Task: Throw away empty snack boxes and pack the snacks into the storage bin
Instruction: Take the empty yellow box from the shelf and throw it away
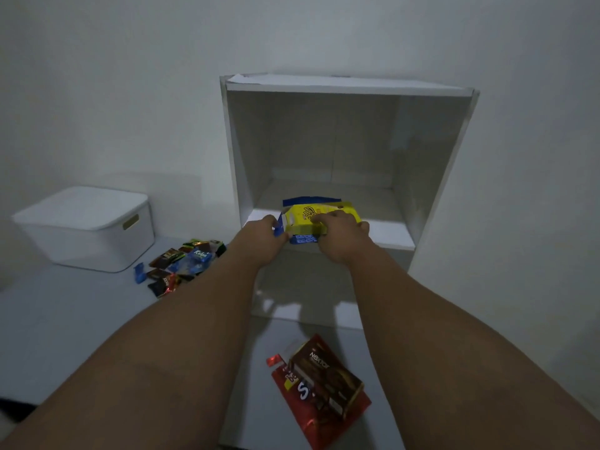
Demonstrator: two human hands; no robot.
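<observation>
A yellow snack box (324, 213) lies on top of a blue snack box (302, 238) at the front edge of the white shelf unit's (396, 235) middle board. My left hand (263, 235) grips the left end of the stacked boxes. My right hand (341, 235) grips the yellow box from the right and top. A pile of loose wrapped snacks (185, 264) lies on the floor left of the shelf. The white lidded storage bin (87, 228) stands further left, closed.
On the floor near me lie a brown Nextar box (328, 375) on a flattened red box (292, 394). A white wall backs everything. The shelf's upper compartment holds only the two boxes.
</observation>
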